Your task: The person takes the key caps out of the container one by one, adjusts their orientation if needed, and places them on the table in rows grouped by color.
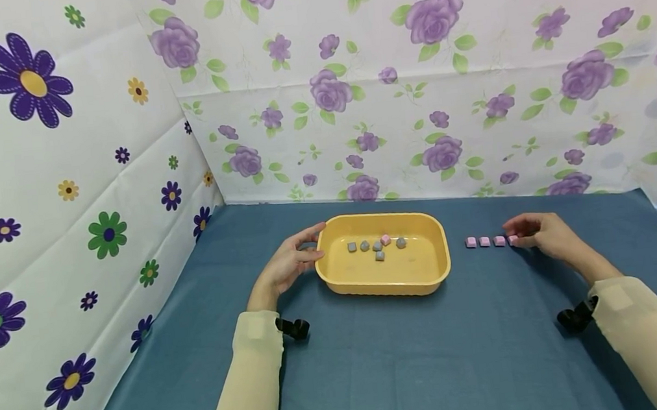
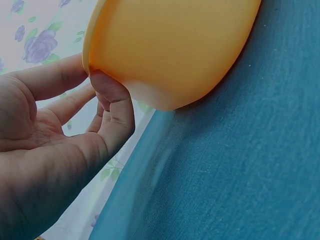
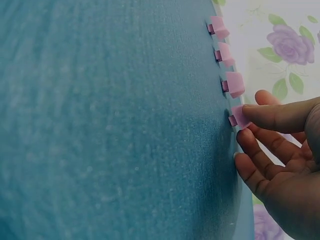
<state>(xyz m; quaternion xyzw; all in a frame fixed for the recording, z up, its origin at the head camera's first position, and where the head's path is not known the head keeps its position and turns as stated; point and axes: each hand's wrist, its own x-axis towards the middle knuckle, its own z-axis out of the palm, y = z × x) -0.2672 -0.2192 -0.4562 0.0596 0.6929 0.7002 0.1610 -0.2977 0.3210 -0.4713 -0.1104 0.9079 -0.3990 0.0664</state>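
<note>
A yellow, rounded-rectangular, plastic-looking tray sits toward the back of the blue cloth-covered table. A strip of blue cloth lies between its far rim and the white cloth wall with purple roses; a much deeper stretch opens in front, between the person's forearms. On the right, a gap of cloth separates the tray from a row of four small pink blocks, which stands near the back edge with narrow spaces between its members.

The left hand pinches the tray's left rim between thumb and fingers. Well apart from it, the right hand pinches the rightmost pink block.

The tray opens upward, its long axis running left to right. The row runs roughly the same way; each block shows a small darker stub facing away from the rose-printed wall. Inside the tray are five small grey blocks and one loose pink block.
</note>
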